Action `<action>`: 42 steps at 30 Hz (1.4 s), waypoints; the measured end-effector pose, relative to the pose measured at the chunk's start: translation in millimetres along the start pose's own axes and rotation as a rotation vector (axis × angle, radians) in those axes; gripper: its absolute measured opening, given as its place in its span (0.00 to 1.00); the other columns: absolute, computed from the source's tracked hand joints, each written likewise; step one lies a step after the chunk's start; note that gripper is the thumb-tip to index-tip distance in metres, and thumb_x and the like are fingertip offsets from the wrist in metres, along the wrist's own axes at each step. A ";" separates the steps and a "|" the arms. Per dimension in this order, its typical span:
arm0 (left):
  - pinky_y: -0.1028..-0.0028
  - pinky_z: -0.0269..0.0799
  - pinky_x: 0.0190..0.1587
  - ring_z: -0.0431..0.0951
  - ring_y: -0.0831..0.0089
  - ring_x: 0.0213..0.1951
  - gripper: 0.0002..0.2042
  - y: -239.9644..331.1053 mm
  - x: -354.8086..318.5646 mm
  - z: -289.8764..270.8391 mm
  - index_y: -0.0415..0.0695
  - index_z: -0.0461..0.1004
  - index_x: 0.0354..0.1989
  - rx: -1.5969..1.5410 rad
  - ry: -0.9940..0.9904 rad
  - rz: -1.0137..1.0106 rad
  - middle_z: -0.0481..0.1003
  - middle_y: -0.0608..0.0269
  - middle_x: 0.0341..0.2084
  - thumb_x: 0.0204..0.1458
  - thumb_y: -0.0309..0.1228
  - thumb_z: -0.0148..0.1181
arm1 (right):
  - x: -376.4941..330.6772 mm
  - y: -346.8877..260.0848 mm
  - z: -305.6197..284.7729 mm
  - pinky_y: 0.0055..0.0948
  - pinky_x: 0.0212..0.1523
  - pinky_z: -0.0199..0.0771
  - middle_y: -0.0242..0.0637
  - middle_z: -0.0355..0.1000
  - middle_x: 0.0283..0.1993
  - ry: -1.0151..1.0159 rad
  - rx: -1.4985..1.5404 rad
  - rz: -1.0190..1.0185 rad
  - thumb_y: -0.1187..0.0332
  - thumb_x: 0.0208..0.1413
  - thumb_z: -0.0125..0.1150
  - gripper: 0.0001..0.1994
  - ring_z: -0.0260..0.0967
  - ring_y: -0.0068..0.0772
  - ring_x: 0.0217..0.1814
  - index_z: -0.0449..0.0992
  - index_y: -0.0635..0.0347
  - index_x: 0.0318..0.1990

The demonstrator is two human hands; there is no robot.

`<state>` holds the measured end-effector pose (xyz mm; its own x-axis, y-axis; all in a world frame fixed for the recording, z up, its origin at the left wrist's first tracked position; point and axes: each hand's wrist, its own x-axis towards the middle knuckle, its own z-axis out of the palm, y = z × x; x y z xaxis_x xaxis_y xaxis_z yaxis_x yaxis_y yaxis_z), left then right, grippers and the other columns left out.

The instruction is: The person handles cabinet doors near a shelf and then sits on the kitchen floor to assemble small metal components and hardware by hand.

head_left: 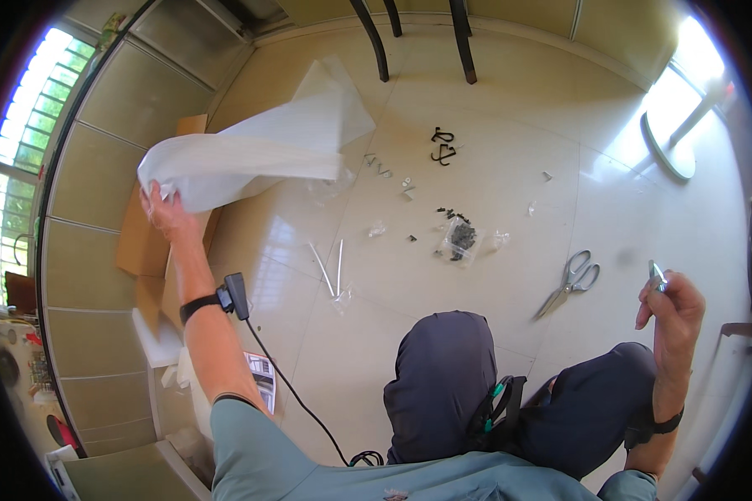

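Observation:
At the far left my left hand is closed on the edge of a large white packing sheet. The sheet billows out to the right, and its far end sticks up. On the right side my right hand is raised, pinching a small shiny metal piece whose exact kind I cannot make out. Grey-handled scissors lie on the floor to the left of that hand, apart from it. Behind the sheet stands a cardboard box, partly hidden by the sheet and my left arm.
Mid-floor are a plastic bag of small dark parts, black hooks and two thin white rods. Dark chair legs stand at the back, a round pedestal base at the right. A black cable trails from my left wrist.

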<state>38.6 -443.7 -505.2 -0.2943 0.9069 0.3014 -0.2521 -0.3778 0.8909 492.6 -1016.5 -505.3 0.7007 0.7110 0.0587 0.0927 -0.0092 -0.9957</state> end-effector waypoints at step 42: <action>0.54 0.71 0.49 0.74 0.47 0.48 0.23 39.8 -235.3 172.7 0.44 0.74 0.49 1.776 -1.180 0.383 0.76 0.47 0.45 0.48 0.46 0.59 | 32.3 -66.0 65.4 0.32 0.26 0.73 0.41 0.73 0.35 -0.442 -0.214 -0.932 0.79 0.42 0.61 0.11 0.73 0.41 0.30 0.75 0.62 0.37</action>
<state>257.0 -640.0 -482.0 0.6195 0.7767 -0.1137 0.7598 -0.6297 -0.1620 462.8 -946.9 -442.4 -0.0280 0.6934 0.7200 0.6155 0.5795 -0.5342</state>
